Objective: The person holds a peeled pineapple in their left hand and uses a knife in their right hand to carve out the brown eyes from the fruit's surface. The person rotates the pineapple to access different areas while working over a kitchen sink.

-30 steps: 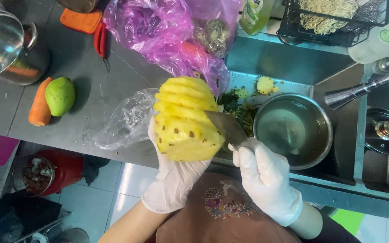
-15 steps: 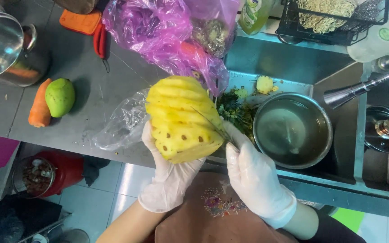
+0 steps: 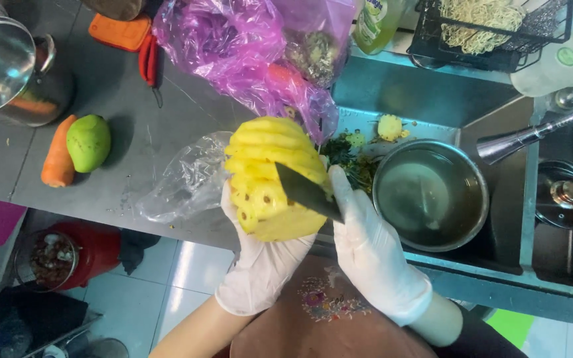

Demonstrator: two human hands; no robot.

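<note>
My left hand (image 3: pixel 260 265), in a white glove, cups a peeled yellow pineapple (image 3: pixel 266 166) from below and holds it over the counter edge. The fruit has spiral grooves and brown eyes along its lower side. My right hand (image 3: pixel 369 255), also gloved, grips a dark-bladed knife (image 3: pixel 303 191). The blade lies slanted across the pineapple's right side, its tip pointing up and left into the flesh.
A steel bowl (image 3: pixel 432 229) of water sits in the sink, with green trimmings (image 3: pixel 353 162) beside it. On the grey counter (image 3: pixel 140 166) lie a carrot (image 3: pixel 58 159), a green mango (image 3: pixel 89 141), a clear bag (image 3: pixel 184 179), a purple bag (image 3: pixel 233 46) and a steel pot (image 3: pixel 8 73).
The pineapple has been turned in my left hand. The knife, earlier at the fruit's right edge, now lies across its front with the blade laid into the flesh.
</note>
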